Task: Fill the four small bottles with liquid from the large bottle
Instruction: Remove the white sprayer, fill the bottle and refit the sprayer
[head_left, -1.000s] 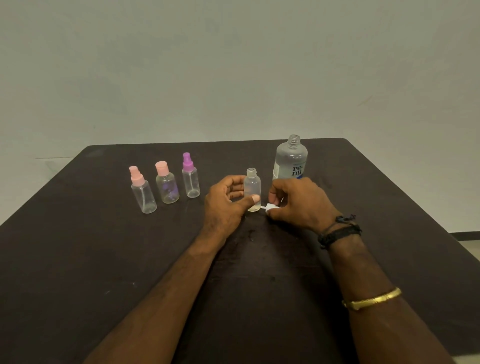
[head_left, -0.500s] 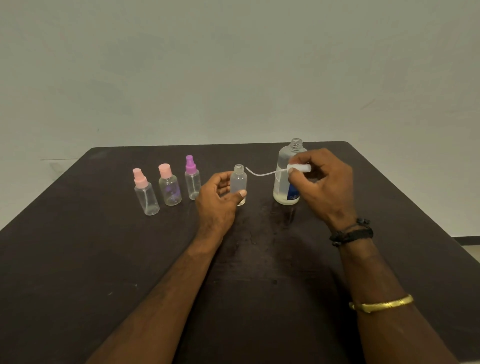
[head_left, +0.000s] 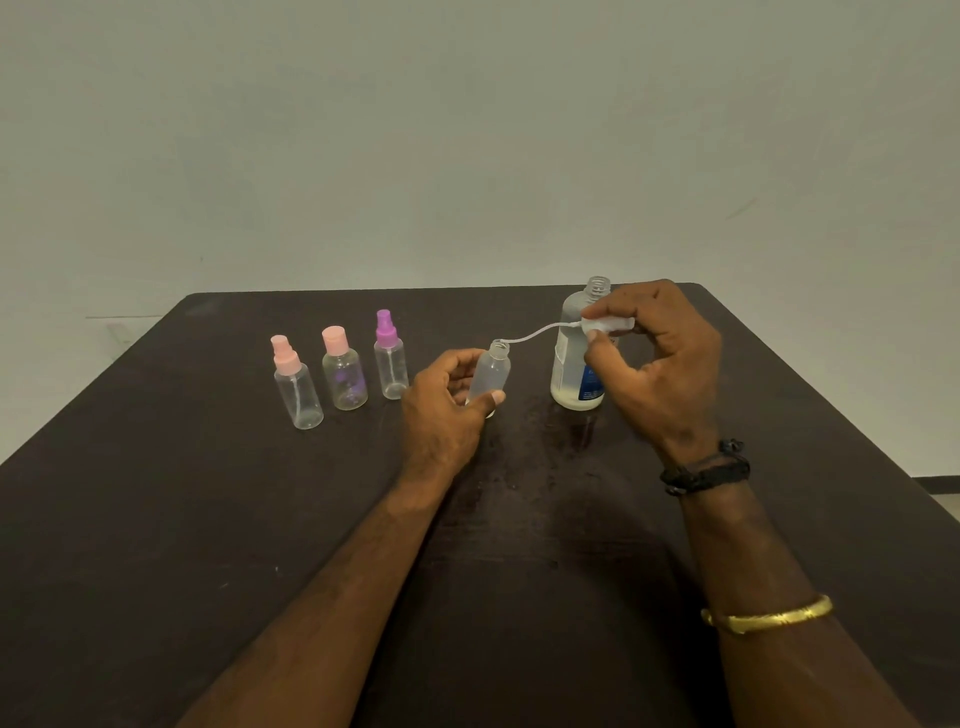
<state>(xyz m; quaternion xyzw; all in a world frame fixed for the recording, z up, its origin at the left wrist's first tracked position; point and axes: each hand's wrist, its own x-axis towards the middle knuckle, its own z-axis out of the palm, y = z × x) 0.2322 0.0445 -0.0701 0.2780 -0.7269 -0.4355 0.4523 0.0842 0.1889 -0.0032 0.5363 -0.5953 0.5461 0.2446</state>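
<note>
1. Left hand (head_left: 447, 410) gripped the uncapped small bottle (head_left: 491, 371), thumb across the front and fingers curled behind. The bottle leaned slightly right, near mid-table. Base hidden, so contact with the table (head_left: 156, 519) couldn't be told.
2. Right hand (head_left: 660, 364) pinched the white spray cap (head_left: 605, 326) between thumb and fingertips, held sideways in front of the large bottle (head_left: 571, 374).
3. The cap's dip tube (head_left: 535, 335) curved left and down, tip at the small bottle's mouth. Inside or just at the rim, unclear.
4. Large bottle stood upright and uncapped, right of the small bottle, with clear liquid inside.
5. Left of the left hand, upright in a row: pink spray bottle (head_left: 296, 384), pink-capped bottle (head_left: 344, 374), purple spray bottle (head_left: 389, 358).
6. Right arm wore a black wristband (head_left: 706, 470) and a gold bangle (head_left: 769, 616).
</note>
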